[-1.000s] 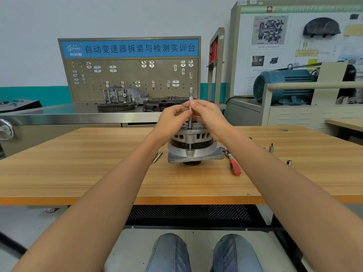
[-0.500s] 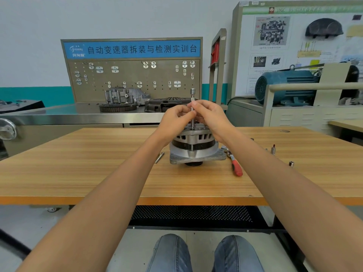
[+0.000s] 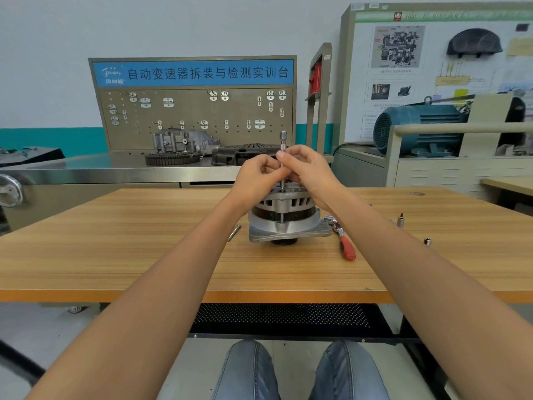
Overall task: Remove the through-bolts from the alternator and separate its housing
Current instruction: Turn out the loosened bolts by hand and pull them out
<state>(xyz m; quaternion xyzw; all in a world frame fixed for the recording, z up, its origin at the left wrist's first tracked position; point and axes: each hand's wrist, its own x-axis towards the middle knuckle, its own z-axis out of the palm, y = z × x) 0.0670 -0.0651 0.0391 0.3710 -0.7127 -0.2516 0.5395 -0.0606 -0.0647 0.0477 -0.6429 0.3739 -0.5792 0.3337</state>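
Note:
A silver alternator (image 3: 284,219) stands upright on the wooden table (image 3: 144,255), pulley end down. A thin metal extension bar (image 3: 283,142) rises vertically from a through-bolt at the near top edge of the housing. My left hand (image 3: 256,176) and my right hand (image 3: 308,168) meet above the alternator, and the fingertips of both pinch the bar at its middle. The bar's square top end sticks out above my fingers. The bolt head under the bar is too small to make out.
A red-handled ratchet (image 3: 343,241) lies right of the alternator. A loose bolt (image 3: 233,232) lies at its left. Small sockets (image 3: 400,220) (image 3: 427,241) stand further right. Behind the table is a steel bench (image 3: 86,168) with gearbox parts.
My fingers have shifted slightly on the extension bar, as if twirling it. The alternator and the tools on the table have not moved.

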